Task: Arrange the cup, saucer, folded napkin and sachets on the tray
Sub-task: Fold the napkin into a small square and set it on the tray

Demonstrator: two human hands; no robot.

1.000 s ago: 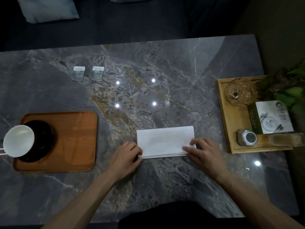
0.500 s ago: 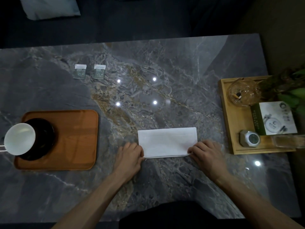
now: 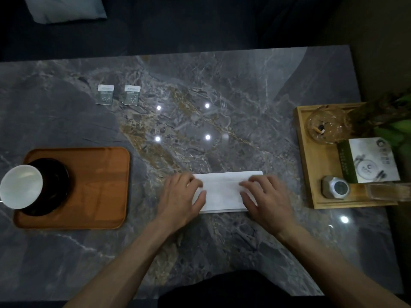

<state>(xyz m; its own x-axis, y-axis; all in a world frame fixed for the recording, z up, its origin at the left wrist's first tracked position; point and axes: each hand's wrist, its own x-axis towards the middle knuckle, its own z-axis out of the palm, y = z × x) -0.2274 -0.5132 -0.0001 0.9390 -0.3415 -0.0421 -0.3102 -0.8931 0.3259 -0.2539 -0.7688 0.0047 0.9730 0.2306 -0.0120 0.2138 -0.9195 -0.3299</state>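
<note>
A white folded napkin point(image 3: 224, 192) lies flat on the marble table near the front middle. My left hand point(image 3: 180, 196) rests palm-down on its left end and my right hand point(image 3: 266, 196) on its right end, fingers spread over the paper. A brown wooden tray point(image 3: 97, 187) sits at the left. On its left part stands a dark saucer point(image 3: 55, 185) with a white cup point(image 3: 21, 185) on it. Two small sachets point(image 3: 105, 94) point(image 3: 131, 94) lie side by side on the table at the far left.
A light wooden tray point(image 3: 311, 174) at the right edge holds a glass ashtray point(image 3: 327, 125), a green-and-white box point(image 3: 369, 160), a small round clock point(image 3: 335, 187) and a clear glass item. Green plant leaves point(image 3: 395, 130) hang over it. Ceiling lights glare on the table's middle.
Both hands have moved from the napkin's lower corners up onto its top surface, each covering one end. The napkin stays in place.
</note>
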